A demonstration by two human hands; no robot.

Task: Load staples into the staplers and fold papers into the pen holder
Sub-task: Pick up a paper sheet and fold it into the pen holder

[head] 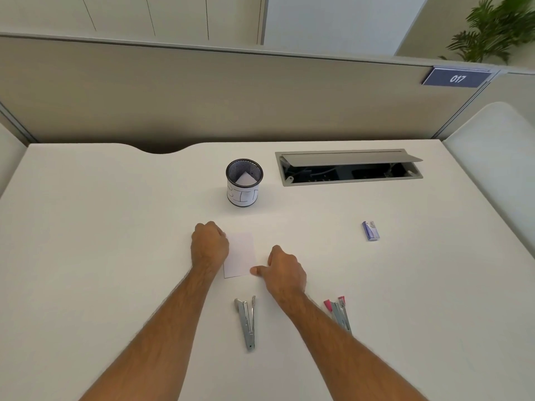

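Note:
A folded white paper (241, 254) lies flat on the white desk (115, 241) between my hands. My left hand (209, 245) is curled and presses on the paper's left edge. My right hand (285, 272) rests at the lower right corner, thumb touching the paper. Behind them stands a black mesh pen holder (244, 183) with a folded white paper inside. A silver stapler (246, 321) lies open near the front edge. A second stapler with pink ends (339, 312) lies to its right, partly hidden by my right forearm. A small blue staple box (370, 230) sits at the right.
An open grey cable hatch (348, 167) is set into the desk at the back right. A beige partition (202, 94) runs along the far edge, with a sign reading 017. A white chair back (492, 157) stands at the right.

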